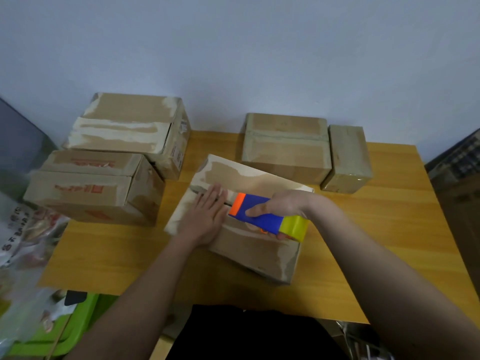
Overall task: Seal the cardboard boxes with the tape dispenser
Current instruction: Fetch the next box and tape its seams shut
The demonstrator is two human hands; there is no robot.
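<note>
Cardboard box point(249, 245) at the middle of the wooden bench point(376, 242), turned at an angle, its top flaps closed and its edges marked with pale patches of old tape. Left hand point(205, 219) lies flat on the top of this box, fingers straight and together, pressing the flaps near the centre seam. Right hand point(280, 206) grasps the tape dispenser point(262, 216), fingers curled over its blue body and thumb along the near side. The dispenser rests on the box top along the seam, its orange end just beside the left fingertips and its yellow tape roll point(294, 227) toward the right edge of the box.

Four further boxes stand on the far part of the bench: a large box point(130, 131) at far left, a box with red print point(91, 188) in front of it, a medium box point(285, 146) at far right, and a small box point(346, 159) touching its right side. A green bin point(78, 323) and plastic bags point(20, 242) sit beyond the bench's left edge.
</note>
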